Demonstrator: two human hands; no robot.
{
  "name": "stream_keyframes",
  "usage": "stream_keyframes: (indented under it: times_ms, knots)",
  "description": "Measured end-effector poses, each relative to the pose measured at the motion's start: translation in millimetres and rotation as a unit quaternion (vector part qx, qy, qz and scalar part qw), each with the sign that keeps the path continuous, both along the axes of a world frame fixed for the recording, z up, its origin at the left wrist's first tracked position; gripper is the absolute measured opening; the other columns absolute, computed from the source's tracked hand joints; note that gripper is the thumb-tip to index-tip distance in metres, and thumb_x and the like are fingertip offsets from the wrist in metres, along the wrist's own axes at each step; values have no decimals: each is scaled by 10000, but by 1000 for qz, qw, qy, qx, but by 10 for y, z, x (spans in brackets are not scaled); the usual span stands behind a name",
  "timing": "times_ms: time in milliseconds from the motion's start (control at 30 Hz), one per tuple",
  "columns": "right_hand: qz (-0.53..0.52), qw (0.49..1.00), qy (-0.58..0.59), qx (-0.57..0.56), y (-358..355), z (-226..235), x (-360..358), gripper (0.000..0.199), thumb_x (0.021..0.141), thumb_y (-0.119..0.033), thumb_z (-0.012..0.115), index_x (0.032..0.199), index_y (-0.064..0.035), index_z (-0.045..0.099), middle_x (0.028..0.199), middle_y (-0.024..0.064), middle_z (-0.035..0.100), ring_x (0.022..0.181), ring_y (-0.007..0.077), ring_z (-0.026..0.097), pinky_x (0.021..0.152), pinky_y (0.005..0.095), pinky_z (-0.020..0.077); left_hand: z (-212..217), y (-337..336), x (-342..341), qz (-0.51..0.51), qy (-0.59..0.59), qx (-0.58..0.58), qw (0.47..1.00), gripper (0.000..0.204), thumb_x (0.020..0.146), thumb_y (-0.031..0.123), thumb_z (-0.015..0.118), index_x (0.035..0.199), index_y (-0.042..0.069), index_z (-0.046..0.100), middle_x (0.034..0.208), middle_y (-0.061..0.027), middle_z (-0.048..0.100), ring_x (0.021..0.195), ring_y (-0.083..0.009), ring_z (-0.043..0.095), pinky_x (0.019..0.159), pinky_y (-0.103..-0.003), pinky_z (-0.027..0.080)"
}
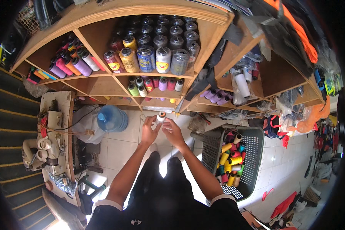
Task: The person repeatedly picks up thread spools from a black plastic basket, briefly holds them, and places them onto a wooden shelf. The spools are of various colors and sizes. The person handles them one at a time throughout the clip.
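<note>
A small white thread spool (161, 116) with an orange and dark centre on its top is held out in front of me, above the tiled floor. Fingers of my left hand (150, 129) close on its left side. On its right side, the fingertips of my right hand (172, 132) pinch it too. Just beyond stands the wooden shelf unit (103, 85), with wrapped spools (163, 60) in its upper compartment and smaller coloured spools (163, 84) in the one below. Right of my right arm, a dark plastic basket (253, 161) holds a heap of mostly yellow spools (228, 167).
At the left, a blue water jug (112, 119) sits on the floor beside a wooden table bearing a sewing machine (54, 147). More shelving (234, 50) with bagged spools rises at the right. Red cloth (283, 205) and scraps lie on the floor at the lower right.
</note>
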State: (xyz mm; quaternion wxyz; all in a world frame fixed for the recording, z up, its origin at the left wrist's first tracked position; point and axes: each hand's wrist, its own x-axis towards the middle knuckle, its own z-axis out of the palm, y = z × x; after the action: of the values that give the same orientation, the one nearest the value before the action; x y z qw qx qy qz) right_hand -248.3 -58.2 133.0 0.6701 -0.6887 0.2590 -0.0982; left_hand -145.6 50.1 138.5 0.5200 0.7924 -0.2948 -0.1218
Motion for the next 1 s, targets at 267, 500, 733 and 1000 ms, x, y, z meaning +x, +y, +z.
stream_keyframes:
  times_ms: [267, 500, 733, 1000]
  knots:
    - [-14, 999, 29, -27, -284, -699, 911, 628, 830, 13, 587, 1402, -87, 347, 1211, 153, 526, 1108, 258, 556, 877, 366, 498, -800, -488, 790, 56, 6, 26, 998, 348, 772, 87, 722, 1081, 21, 575, 987, -147, 637, 913, -283, 630, 762, -381, 514]
    - [-12, 993, -4, -114, -607, -1157, 1431, 645, 809, 22, 589, 1396, -99, 349, 1285, 131, 506, 1116, 279, 548, 856, 374, 503, -1024, -873, 1130, 110, 36, 26, 993, 348, 784, 73, 687, 1113, 38, 579, 1001, -151, 649, 940, -306, 632, 797, -408, 496]
    - [-8, 992, -3, -123, -738, -1297, 1602, 681, 804, 70, 525, 1432, -49, 291, 1306, 144, 505, 1157, 274, 539, 877, 366, 490, -1244, -1046, 1265, 134, 30, 4, 990, 332, 800, 68, 665, 1125, 38, 607, 1005, -150, 667, 924, -302, 650, 806, -408, 499]
    - [-42, 989, 20, -144, -686, -1276, 1558, 610, 794, 97, 466, 1384, 7, 338, 1300, 187, 498, 1168, 315, 527, 937, 366, 454, -1265, -1051, 1194, 155, -21, 31, 987, 284, 825, 56, 629, 1106, 16, 626, 1064, -178, 654, 975, -332, 637, 832, -407, 497]
